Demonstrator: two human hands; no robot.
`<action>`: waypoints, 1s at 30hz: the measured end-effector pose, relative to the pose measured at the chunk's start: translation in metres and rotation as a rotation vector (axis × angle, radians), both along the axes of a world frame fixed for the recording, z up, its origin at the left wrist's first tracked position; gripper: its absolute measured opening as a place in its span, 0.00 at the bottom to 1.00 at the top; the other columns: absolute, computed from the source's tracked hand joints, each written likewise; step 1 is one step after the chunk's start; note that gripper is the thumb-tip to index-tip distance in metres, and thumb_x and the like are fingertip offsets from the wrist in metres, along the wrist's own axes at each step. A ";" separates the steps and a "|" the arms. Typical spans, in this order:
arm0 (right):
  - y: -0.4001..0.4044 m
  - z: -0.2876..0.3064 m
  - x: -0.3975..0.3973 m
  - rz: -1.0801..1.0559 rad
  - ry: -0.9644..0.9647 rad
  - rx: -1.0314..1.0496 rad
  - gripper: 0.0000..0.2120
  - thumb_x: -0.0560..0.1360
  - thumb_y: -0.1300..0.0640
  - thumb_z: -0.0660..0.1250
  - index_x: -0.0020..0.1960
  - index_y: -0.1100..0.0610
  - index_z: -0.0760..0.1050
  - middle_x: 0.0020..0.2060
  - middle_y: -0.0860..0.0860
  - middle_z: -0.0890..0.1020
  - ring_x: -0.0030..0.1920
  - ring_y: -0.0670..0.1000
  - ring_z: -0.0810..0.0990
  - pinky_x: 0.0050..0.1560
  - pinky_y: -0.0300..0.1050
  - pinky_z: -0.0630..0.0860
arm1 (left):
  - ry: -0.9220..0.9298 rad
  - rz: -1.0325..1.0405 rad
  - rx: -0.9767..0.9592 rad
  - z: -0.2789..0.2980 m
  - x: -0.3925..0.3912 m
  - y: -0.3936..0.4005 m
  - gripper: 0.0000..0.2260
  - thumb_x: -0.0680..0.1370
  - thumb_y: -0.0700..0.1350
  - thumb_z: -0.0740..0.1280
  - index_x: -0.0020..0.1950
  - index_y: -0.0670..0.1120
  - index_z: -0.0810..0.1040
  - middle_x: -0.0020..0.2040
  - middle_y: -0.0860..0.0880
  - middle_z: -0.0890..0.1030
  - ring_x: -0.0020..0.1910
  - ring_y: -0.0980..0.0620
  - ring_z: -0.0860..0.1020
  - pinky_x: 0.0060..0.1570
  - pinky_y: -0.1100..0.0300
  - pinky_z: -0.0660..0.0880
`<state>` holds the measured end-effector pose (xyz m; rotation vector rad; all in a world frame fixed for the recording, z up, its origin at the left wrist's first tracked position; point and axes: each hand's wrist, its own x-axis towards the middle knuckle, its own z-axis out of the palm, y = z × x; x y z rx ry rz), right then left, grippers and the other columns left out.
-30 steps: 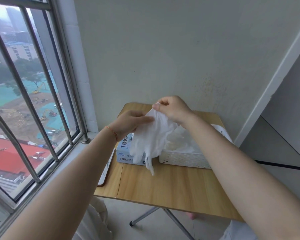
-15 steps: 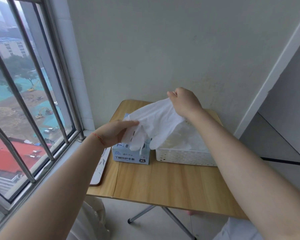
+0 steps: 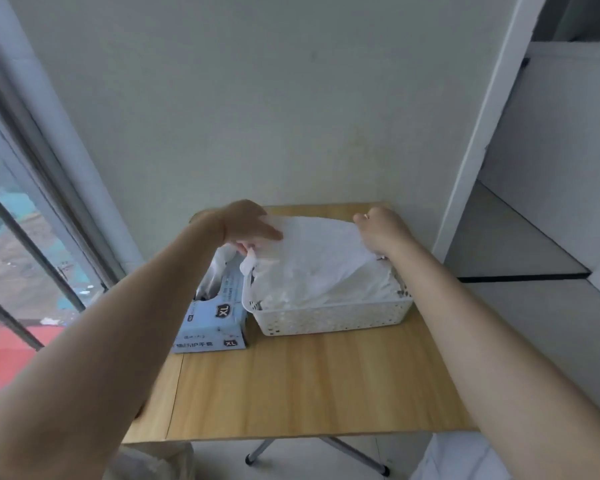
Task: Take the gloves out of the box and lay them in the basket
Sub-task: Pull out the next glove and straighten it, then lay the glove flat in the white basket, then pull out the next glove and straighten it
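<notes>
A white glove (image 3: 321, 252) is stretched flat above the white perforated basket (image 3: 333, 318), which holds several more white gloves. My left hand (image 3: 248, 225) holds the glove's left edge over the basket's left end. My right hand (image 3: 381, 230) pinches its right edge at the basket's far right corner. The pale blue glove box (image 3: 215, 320), marked XL, lies just left of the basket, touching it, with a white glove sticking out of its opening (image 3: 219, 268).
The basket and box sit on a small wooden folding table (image 3: 291, 386) against a white wall. A barred window (image 3: 21, 237) runs along the left. A white door frame (image 3: 482, 126) and open floor lie to the right.
Both hands have carried the glove right and down, from above the box to over the basket. The glove went from hanging to spread flat. The camera tilted down and right.
</notes>
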<state>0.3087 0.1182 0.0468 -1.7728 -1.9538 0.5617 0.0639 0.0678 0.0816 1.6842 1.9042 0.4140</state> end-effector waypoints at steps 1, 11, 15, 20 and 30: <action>0.004 -0.012 0.007 -0.023 -0.039 0.009 0.18 0.83 0.52 0.53 0.52 0.65 0.74 0.49 0.63 0.79 0.47 0.61 0.79 0.38 0.42 0.69 | 0.142 0.046 0.052 -0.004 0.012 0.008 0.16 0.74 0.48 0.73 0.59 0.45 0.78 0.49 0.44 0.83 0.39 0.49 0.81 0.43 0.54 0.78; 0.010 -0.041 0.003 -0.036 -0.486 0.181 0.18 0.78 0.65 0.59 0.68 0.61 0.64 0.45 0.56 0.81 0.39 0.58 0.78 0.29 0.42 0.64 | 0.538 -0.351 0.269 -0.062 0.072 -0.005 0.29 0.76 0.68 0.60 0.73 0.55 0.67 0.73 0.53 0.68 0.72 0.49 0.66 0.73 0.47 0.58; 0.006 -0.045 0.006 -0.008 -0.665 0.192 0.22 0.72 0.71 0.62 0.65 0.61 0.65 0.44 0.53 0.82 0.38 0.55 0.79 0.28 0.39 0.60 | 0.548 -0.313 0.119 -0.078 0.063 -0.013 0.40 0.71 0.74 0.61 0.78 0.60 0.55 0.79 0.54 0.57 0.78 0.49 0.53 0.75 0.43 0.50; 0.001 -0.049 0.005 0.054 -0.708 0.246 0.18 0.73 0.69 0.61 0.62 0.60 0.67 0.49 0.53 0.81 0.46 0.53 0.81 0.33 0.41 0.62 | 0.550 -0.347 0.070 -0.101 0.060 -0.013 0.39 0.73 0.71 0.61 0.79 0.60 0.50 0.78 0.49 0.55 0.78 0.45 0.53 0.75 0.42 0.51; -0.009 -0.017 -0.049 0.071 -0.387 0.450 0.15 0.81 0.49 0.57 0.59 0.61 0.67 0.56 0.59 0.71 0.49 0.61 0.78 0.37 0.48 0.66 | -0.013 -0.071 0.423 -0.065 0.033 -0.023 0.22 0.78 0.62 0.65 0.68 0.55 0.73 0.70 0.51 0.71 0.70 0.49 0.68 0.69 0.52 0.65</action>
